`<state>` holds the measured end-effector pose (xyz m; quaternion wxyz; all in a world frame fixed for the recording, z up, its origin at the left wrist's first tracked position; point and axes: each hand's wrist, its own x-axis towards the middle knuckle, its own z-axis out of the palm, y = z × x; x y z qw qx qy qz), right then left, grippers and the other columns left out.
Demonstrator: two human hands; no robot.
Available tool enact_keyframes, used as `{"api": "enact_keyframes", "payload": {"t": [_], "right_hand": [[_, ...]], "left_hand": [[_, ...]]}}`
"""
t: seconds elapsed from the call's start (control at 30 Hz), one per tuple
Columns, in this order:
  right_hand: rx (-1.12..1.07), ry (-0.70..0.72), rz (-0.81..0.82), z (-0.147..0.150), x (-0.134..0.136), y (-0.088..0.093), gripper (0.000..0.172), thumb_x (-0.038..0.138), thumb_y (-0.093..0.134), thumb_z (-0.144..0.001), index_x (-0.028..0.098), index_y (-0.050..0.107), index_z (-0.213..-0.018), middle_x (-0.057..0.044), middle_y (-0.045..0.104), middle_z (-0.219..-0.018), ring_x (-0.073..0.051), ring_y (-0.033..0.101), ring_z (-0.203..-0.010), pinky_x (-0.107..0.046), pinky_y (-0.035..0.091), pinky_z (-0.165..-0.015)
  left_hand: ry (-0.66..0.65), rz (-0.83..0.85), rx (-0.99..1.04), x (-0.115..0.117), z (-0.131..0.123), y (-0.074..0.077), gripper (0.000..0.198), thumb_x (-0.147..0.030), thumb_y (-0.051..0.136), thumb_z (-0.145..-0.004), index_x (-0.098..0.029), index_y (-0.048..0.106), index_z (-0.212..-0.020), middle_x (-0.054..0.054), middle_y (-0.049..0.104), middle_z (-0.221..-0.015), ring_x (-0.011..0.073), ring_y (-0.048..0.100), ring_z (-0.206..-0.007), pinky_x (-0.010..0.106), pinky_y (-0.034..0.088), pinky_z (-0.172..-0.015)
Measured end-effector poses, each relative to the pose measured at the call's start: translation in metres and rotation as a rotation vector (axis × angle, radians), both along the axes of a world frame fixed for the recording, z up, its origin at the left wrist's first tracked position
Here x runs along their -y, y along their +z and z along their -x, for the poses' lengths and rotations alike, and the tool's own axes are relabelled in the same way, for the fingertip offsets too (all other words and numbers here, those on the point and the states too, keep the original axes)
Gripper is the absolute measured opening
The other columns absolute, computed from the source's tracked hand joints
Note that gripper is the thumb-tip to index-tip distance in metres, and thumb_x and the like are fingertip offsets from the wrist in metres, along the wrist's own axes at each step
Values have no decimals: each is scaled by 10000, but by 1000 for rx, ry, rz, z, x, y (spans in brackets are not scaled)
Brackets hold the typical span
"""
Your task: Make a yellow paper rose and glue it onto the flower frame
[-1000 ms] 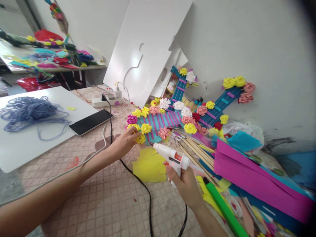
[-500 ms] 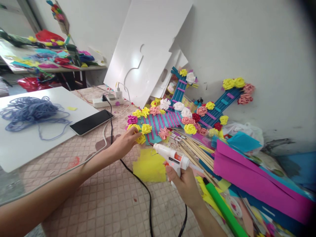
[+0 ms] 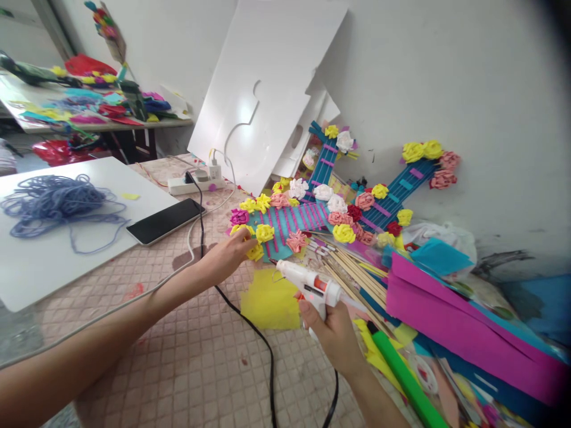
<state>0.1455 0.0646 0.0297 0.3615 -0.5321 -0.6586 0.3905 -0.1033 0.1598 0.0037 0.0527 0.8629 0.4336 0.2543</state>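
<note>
My right hand (image 3: 333, 333) is closed round a white hot glue gun (image 3: 307, 280), a thumb along its handle and fingers at the orange trigger. The gun's nozzle points left, close to the edge of a blue guitar-shaped craft (image 3: 285, 229) with purple strips and crepe-paper flowers. At the craft's near left end, my left hand (image 3: 234, 252) pinches a yellow paper flower (image 3: 255, 252); its fingertips are partly hidden. Another yellow flower (image 3: 265, 232) and a pink paper flower (image 3: 296, 241) lie beside it. Below the nozzle is a yellow crepe-paper sheet (image 3: 270, 300).
A black cord (image 3: 250, 321) and a white cable (image 3: 178, 270) cross the table. A phone (image 3: 165, 221), a power strip (image 3: 196, 183) and blue yarn (image 3: 62, 202) are left. Wooden sticks (image 3: 352, 270), magenta paper (image 3: 459, 321) and a green roll (image 3: 401, 374) crowd the right.
Almost nothing differs. Both hands keep their places, with only a very slight shift of the left forearm and the black cord.
</note>
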Motion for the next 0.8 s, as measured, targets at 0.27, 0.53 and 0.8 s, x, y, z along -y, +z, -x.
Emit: {"api": "enact_keyframes", "payload": {"t": [0.27, 0.53, 0.8], "right_hand": [[0, -1, 9, 0, -1, -1, 370, 487, 517, -833, 139, 627, -892, -13, 575, -639, -131, 497, -553, -246, 415, -525], [-9, -7, 14, 0, 1, 2, 360, 470, 521, -838, 145, 635, -942, -2, 558, -620, -139, 495, -557, -252, 411, -535], [7, -11, -1, 0, 1, 2, 363, 476, 528, -829, 152, 650, -938, -6, 582, -615, -144, 523, -549, -255, 425, -524]], "left_hand": [[31, 41, -85, 0, -2, 3, 312, -77, 429, -863, -163, 522, -1147, 98, 481, -1036, 161, 545, -787, 298, 480, -690], [44, 100, -7, -1, -3, 5, 297, -90, 491, -830, -179, 566, -1104, 99, 500, -1037, 186, 564, -818, 368, 495, -759], [64, 102, 91, 10, 5, 9, 366, -109, 545, -807, -168, 520, -1167, 119, 497, -1138, 235, 549, -1012, 412, 467, -886]]}}
